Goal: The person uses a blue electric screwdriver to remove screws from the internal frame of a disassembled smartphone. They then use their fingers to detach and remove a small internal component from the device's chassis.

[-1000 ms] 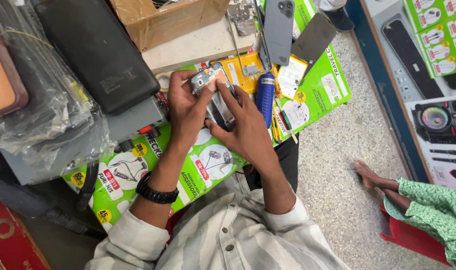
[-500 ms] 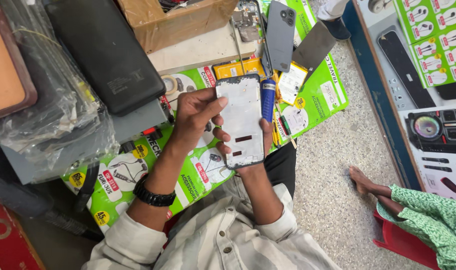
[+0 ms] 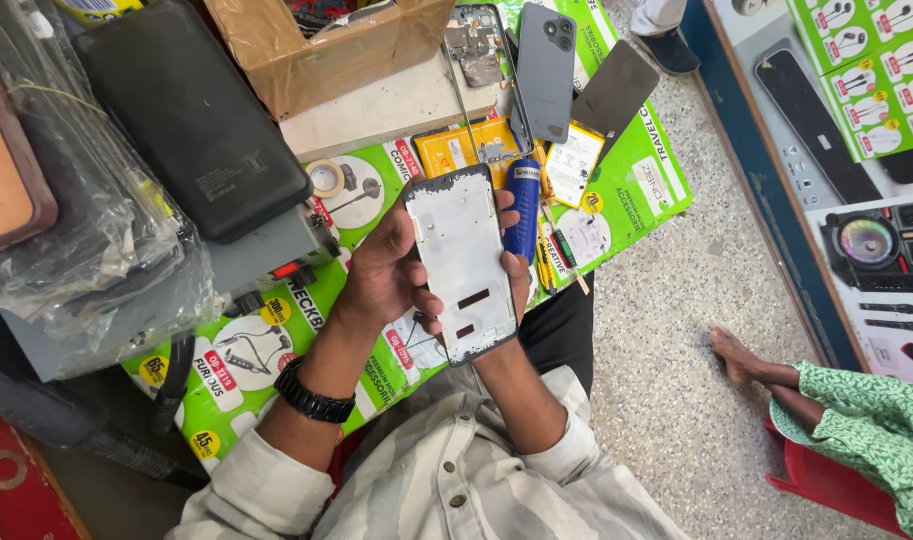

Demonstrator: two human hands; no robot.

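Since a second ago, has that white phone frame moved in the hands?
Yes. The white phone frame has been opened out flat, now lying lengthwise beside the blue tube.

Setting: a mobile-phone repair stall or small shop. Evidence: the work surface is a green printed accessory poster (image 3: 617, 215) laid flat, carrying dismantled phone parts at 12 o'clock: a grey phone back cover (image 3: 547, 70), a bare phone frame (image 3: 477, 60), a yellow battery (image 3: 467, 148) and a dark screen panel (image 3: 617, 90). A cardboard box (image 3: 317, 50) sits at 11 o'clock. At 2 to 3 o'clock, display panels (image 3: 857, 150) picture speakers and earphones. The floor (image 3: 667, 330) is speckled stone.
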